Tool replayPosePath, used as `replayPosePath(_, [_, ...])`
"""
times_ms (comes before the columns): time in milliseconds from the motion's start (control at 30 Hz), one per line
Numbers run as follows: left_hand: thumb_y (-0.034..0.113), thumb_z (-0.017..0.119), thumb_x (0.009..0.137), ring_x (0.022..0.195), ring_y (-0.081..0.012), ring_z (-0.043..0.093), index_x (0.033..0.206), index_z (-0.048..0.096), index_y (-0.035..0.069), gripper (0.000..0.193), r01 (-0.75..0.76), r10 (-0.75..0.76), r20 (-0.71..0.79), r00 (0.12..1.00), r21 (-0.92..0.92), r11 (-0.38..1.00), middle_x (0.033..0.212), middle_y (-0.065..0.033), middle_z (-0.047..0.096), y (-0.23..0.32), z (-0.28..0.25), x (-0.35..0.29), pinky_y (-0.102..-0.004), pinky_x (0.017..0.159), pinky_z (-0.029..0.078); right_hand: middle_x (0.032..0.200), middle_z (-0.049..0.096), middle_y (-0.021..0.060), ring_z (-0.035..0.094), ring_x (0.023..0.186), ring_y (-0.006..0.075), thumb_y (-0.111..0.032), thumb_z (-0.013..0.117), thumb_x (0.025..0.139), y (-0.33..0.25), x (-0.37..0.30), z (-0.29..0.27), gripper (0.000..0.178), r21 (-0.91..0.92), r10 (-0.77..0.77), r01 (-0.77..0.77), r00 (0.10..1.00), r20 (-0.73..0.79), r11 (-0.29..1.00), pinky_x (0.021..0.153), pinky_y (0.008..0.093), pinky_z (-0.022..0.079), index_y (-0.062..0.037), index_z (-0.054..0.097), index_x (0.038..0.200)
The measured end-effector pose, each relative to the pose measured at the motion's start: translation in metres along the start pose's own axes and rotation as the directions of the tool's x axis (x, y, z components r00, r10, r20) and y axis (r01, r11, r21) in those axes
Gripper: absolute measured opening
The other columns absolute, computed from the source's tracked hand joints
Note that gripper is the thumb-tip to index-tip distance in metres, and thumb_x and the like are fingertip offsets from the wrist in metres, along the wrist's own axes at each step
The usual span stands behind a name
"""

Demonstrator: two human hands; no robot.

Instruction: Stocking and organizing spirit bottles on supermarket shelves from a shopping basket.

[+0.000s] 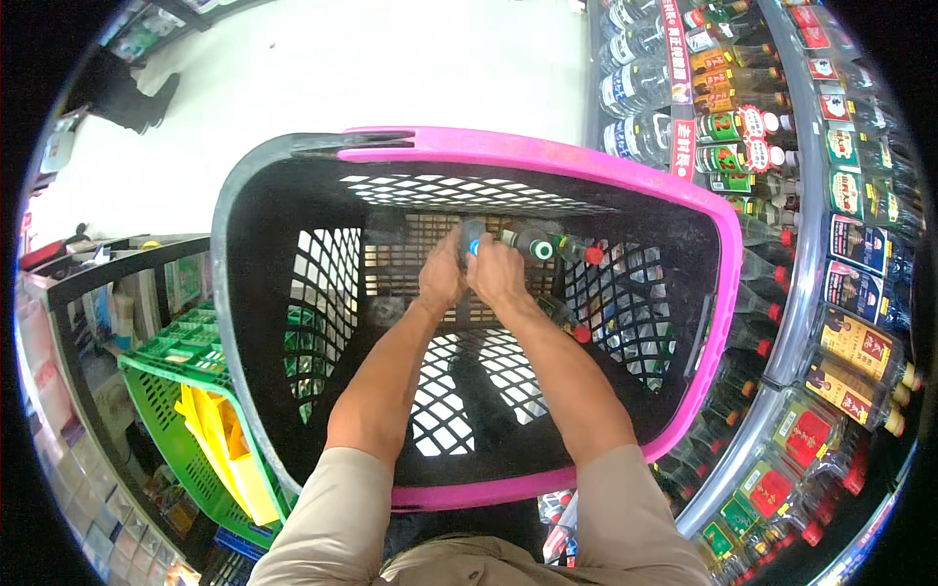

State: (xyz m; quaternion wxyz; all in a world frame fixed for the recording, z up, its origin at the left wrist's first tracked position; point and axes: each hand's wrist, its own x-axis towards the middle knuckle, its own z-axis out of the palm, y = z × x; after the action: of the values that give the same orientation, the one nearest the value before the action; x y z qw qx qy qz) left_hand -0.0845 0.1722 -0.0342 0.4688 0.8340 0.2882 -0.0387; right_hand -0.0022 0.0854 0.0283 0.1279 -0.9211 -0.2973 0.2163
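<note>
Both my arms reach deep into a large black shopping basket with a pink and grey rim. My left hand and my right hand are close together near its slatted bottom. Between them is a clear bottle with a blue cap, and the fingers of both hands are closed around it. Just right of my right hand lies a dark bottle with a white cap. Beside that is a green bottle with a red cap, and a second red-capped bottle lies nearer me. My fingertips are partly hidden.
Shelves packed with bottles run along the right, close to the basket's pink side. At left stands a green plastic crate holding a yellow thing, beside a dark rack. A person's dark shoes show at upper left on the pale floor.
</note>
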Motion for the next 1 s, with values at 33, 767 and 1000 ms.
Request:
replayPosePath(33, [0.007, 0.071, 0.073, 0.123, -0.0393, 0.049, 0.142, 0.039, 0.006, 0.076, -0.008, 0.009, -0.031, 0.999, 0.016, 1.000, 0.136, -0.0184, 0.050, 0.000, -0.005, -0.002, -0.0440, 0.101, 0.044, 0.076, 0.065, 0.0273, 0.066, 0.073, 0.0437, -0.022, 0.065, 0.084, -0.003, -0.002, -0.006, 0.028, 0.017, -0.036, 0.036, 0.999, -0.019, 0.999, 0.068, 0.0509, 0.053, 0.0041, 0.058, 0.091])
replayPosePath(767, [0.018, 0.086, 0.048, 0.119, -0.0383, 0.047, 0.132, 0.043, 0.002, 0.095, -0.715, 0.719, -0.163, 0.676, 0.092, 0.693, 0.126, -0.0190, 0.052, 0.245, -0.216, -0.211, -0.0470, 0.101, 0.040, 0.074, 0.064, 0.0197, 0.065, 0.060, 0.0284, -0.013, 0.072, 0.080, -0.130, -0.299, -0.346, 0.028, 0.299, -0.083, 0.225, 0.903, -0.421, 0.927, 0.056, 0.0366, 0.050, 0.0006, 0.062, 0.103])
replayPosePath(1000, [0.037, 0.088, 0.054, 0.112, -0.0398, 0.048, 0.130, 0.046, -0.003, 0.096, -0.860, 0.845, -0.190, 0.500, 0.004, 0.510, 0.123, -0.0235, 0.049, 0.265, -0.212, -0.291, -0.0481, 0.097, 0.039, 0.082, 0.065, 0.0151, 0.066, 0.069, 0.0342, -0.018, 0.074, 0.078, -0.166, -0.415, -0.319, 0.032, 0.210, 0.033, 0.170, 0.696, -0.717, 0.963, 0.059, 0.0412, 0.052, -0.0026, 0.059, 0.102])
